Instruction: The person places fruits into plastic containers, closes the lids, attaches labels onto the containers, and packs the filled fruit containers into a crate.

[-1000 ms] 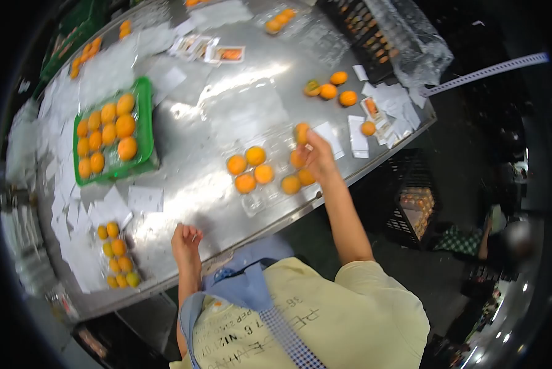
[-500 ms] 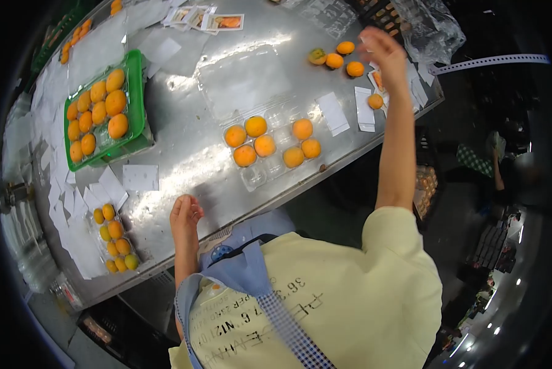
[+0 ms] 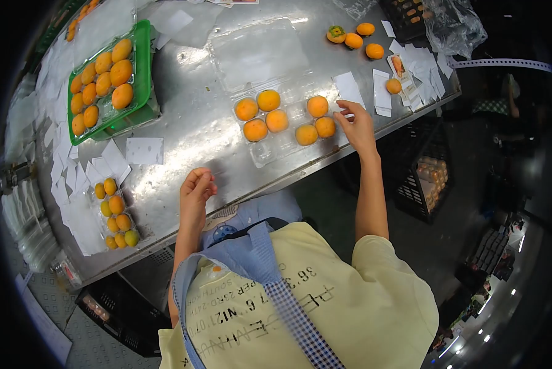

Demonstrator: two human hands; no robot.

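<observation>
On the metal table, the clear tray lies opened out, its see-through lid flat on the far side. Seven orange fruits sit in the tray, four grouped in its left half and three in its right. The right hand is just beside the tray's right end, thumb and fingers parted with a gap between the tips, which point toward the nearest of those fruits; whether they touch the tray's edge, I cannot tell. The left hand hovers near the table's front edge, to the left of the tray and apart from it, fingers loosely curled; whether thumb and fingertips meet, I cannot tell. Right of the tray come a white slip, partly behind the right hand, then a second paper and a lone fruit by some printed cards. Beyond the tray's far right corner, four loose fruits lie close together. Well to the tray's left stands a green basket topped with larger fruits, and nearer the person than that basket, also left of the tray, is a pack of small fruits.
</observation>
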